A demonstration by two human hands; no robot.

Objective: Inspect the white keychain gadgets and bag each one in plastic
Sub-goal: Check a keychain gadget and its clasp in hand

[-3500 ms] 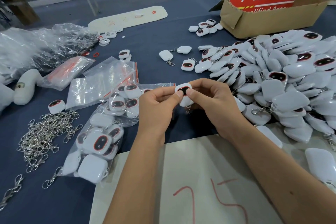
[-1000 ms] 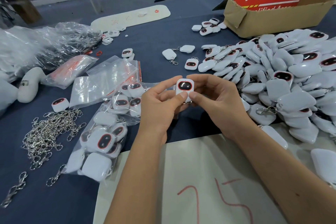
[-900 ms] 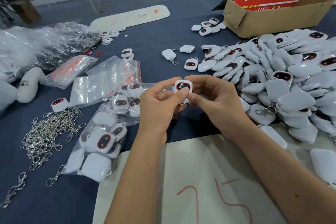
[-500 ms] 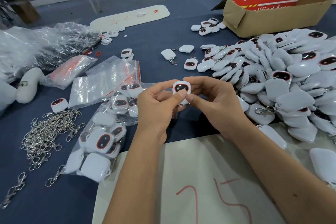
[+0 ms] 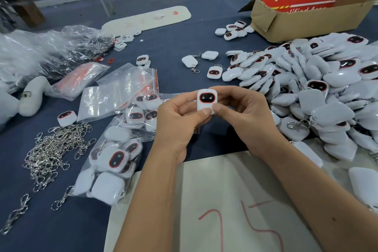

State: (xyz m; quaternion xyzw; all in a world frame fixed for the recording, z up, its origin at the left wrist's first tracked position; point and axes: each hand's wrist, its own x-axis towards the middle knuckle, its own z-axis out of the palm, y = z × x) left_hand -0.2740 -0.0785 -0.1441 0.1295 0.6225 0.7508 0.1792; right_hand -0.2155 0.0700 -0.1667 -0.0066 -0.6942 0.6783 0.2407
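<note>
A white keychain gadget [image 5: 206, 100] with a black, red-rimmed screen stands upright above the table's middle, screen facing me. My left hand [image 5: 176, 125] pinches its lower left and my right hand [image 5: 245, 116] grips its right side, both thumbs on its lower edge. A big pile of loose gadgets [image 5: 319, 96] lies to the right. A clear plastic bag holding several gadgets [image 5: 114, 153] lies to the left. Empty zip bags [image 5: 118, 92] lie behind it.
A heap of metal clasps [image 5: 51, 149] lies at the left. A cardboard box [image 5: 306, 18] with a red sign stands at the back right. A white board with red marks [image 5: 225, 210] lies under my forearms. Crumpled plastic [image 5: 41, 51] fills the far left.
The gadget has been turned in my fingers from tilted away to upright with its screen facing me. Both hands stay in nearly the same place.
</note>
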